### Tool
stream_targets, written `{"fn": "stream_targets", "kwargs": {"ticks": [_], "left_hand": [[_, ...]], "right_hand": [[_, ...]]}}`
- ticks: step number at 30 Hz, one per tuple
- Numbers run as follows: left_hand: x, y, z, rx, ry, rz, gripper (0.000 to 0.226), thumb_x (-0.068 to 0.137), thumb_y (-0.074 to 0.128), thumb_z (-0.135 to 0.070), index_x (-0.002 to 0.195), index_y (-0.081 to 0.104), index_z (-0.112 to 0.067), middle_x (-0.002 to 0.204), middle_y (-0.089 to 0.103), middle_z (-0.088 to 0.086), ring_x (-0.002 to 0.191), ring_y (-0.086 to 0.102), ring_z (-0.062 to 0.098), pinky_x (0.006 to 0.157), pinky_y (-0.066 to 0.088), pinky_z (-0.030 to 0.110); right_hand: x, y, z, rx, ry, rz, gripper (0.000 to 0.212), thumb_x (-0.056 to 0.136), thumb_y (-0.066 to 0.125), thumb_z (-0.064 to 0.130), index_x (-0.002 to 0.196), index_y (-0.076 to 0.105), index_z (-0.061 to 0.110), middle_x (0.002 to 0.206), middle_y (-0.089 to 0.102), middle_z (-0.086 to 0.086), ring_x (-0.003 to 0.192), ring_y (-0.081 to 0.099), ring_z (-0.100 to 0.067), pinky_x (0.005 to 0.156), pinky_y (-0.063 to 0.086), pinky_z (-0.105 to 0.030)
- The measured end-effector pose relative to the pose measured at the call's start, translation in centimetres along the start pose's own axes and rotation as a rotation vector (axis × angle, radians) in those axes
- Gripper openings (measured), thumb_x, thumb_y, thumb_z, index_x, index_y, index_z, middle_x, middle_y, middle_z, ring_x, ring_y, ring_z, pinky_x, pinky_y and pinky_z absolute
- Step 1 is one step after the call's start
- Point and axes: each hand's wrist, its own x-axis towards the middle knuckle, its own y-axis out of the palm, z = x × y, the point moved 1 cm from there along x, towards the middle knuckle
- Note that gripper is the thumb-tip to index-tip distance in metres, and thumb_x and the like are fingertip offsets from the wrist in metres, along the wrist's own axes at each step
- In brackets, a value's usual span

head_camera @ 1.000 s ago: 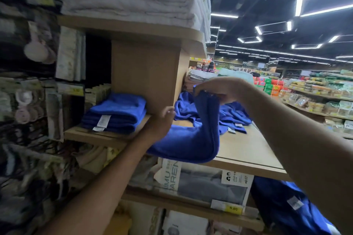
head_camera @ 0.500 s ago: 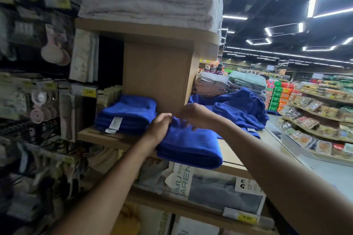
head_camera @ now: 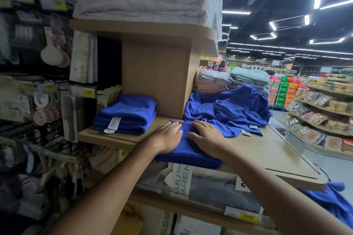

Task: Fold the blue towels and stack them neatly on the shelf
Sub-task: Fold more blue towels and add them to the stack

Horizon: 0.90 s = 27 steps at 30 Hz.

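Both hands are down flat on the folded towel [head_camera: 191, 158]. My left hand [head_camera: 168, 138] and right hand [head_camera: 207, 138] lie side by side, with the fingers [head_camera: 172, 126] straight, a little spread, pressing and not gripping.

The towel is right under my palms at the front of the shelf [head_camera: 267, 150], and its rounded fold faces me, just over the shelf lip. Its long axis looks to run away from me, the way my fingertips point, though the angle squashes it, so I'm not certain.

The next move, I reckon, depends on the stack [head_camera: 128, 116] of folded blue towels. It's left of my left fingers and a touch ahead of them, past the wooden upright [head_camera: 154, 78], with its tag side facing front. My left hand is the nearer one, so that hand should lead the carry.

Just beyond my right fingertips is the loose blue heap [head_camera: 229, 108], not yet folded.
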Motion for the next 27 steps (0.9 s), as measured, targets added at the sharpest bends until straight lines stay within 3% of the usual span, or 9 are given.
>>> {"fn": "stream_targets", "kwargs": {"ticks": [4,7,12,15,17,19,21,24,27], "left_hand": [[0.0,0.4,0.4,0.024,-0.005,-0.031,0.053,0.108,0.024,-0.029,0.159,0.024,-0.015,0.168,0.014,0.0,0.155,0.01,0.016,0.121,0.003,0.027],[-0.2,0.4,0.7,-0.009,-0.013,-0.046,0.052,0.106,0.026,-0.034,0.157,0.029,-0.025,0.167,0.017,-0.005,0.153,0.019,0.02,0.124,0.013,0.035],[-0.8,0.5,1.4,-0.07,0.024,-0.086,0.055,0.099,0.031,-0.042,0.154,0.024,-0.041,0.168,0.009,-0.013,0.149,0.028,0.023,0.121,0.022,0.041],[-1.4,0.1,1.5,-0.321,0.072,-0.215,0.071,0.1,0.047,-0.036,0.158,0.006,-0.04,0.169,-0.002,-0.009,0.153,0.016,0.018,0.123,0.018,0.038],[-2.3,-0.9,1.0,-0.672,0.102,-0.408,0.07,0.101,0.057,-0.026,0.155,0.015,-0.037,0.163,0.023,-0.006,0.15,0.024,0.016,0.118,0.03,0.033],[-3.3,-2.4,0.6,-1.056,-0.01,-0.461,0.061,0.099,0.06,-0.033,0.151,0.027,-0.035,0.151,0.042,-0.01,0.137,0.045,0.015,0.102,0.043,0.029],[-4.3,-4.3,0.9,-1.313,-0.146,-0.268,0.058,0.093,0.065,-0.049,0.145,0.047,-0.029,0.14,0.059,-0.008,0.122,0.062,0.017,0.091,0.054,0.035],[-4.6,-7.9,2.5,-1.43,-0.177,-0.16,0.032,0.089,0.073,-0.039,0.115,0.07,-0.022,0.111,0.076,-0.001,0.094,0.075,0.017,0.065,0.06,0.03],[-3.1,-12.2,4.6,-1.323,-0.149,-0.309,0.018,0.093,0.069,-0.024,0.108,0.071,-0.014,0.103,0.077,0.007,0.085,0.074,0.02,0.068,0.06,0.026]], "right_hand": [[-2.6,-1.2,-3.1,-0.063,0.346,-0.091,0.075,0.083,0.025,0.077,0.105,0.068,0.019,0.123,0.064,-0.008,0.118,0.051,-0.031,0.092,0.041,-0.044],[-3.4,-1.7,-3.5,0.027,0.32,-0.057,0.069,0.074,0.025,0.082,0.067,0.055,0.02,0.084,0.062,-0.001,0.091,0.055,-0.027,0.072,0.04,-0.04],[-3.8,-1.6,0.1,0.591,0.189,-0.176,0.036,0.079,0.068,0.047,0.109,0.048,0.042,0.105,0.067,0.008,0.092,0.064,-0.011,0.082,0.053,-0.04],[-3.6,-3.1,1.6,0.84,0.044,-0.247,0.05,0.083,0.072,0.016,0.112,0.047,0.048,0.105,0.072,0.004,0.091,0.07,-0.015,0.084,0.059,-0.046],[-3.2,-4.7,2.4,0.886,-0.075,-0.276,0.057,0.084,0.071,0.006,0.12,0.048,0.044,0.098,0.075,0.01,0.091,0.072,-0.012,0.078,0.061,-0.041],[-2.7,-6.6,3.2,0.942,-0.162,-0.304,0.058,0.085,0.072,0.002,0.125,0.05,0.038,0.099,0.074,0.02,0.093,0.071,-0.003,0.07,0.059,-0.024],[-1.9,-8.3,4.2,0.999,-0.171,-0.328,0.056,0.085,0.075,0.006,0.13,0.052,0.033,0.103,0.073,0.021,0.096,0.069,0.001,0.07,0.056,-0.018],[0.2,-9.8,5.8,0.994,-0.102,-0.334,0.049,0.085,0.076,0.018,0.129,0.058,0.03,0.114,0.071,0.012,0.1,0.069,-0.006,0.08,0.057,-0.028],[3.5,-9.2,7.7,1.113,-0.038,-0.218,0.038,0.087,0.075,0.018,0.123,0.065,0.019,0.11,0.076,-0.001,0.094,0.074,-0.018,0.081,0.061,-0.04]]}}
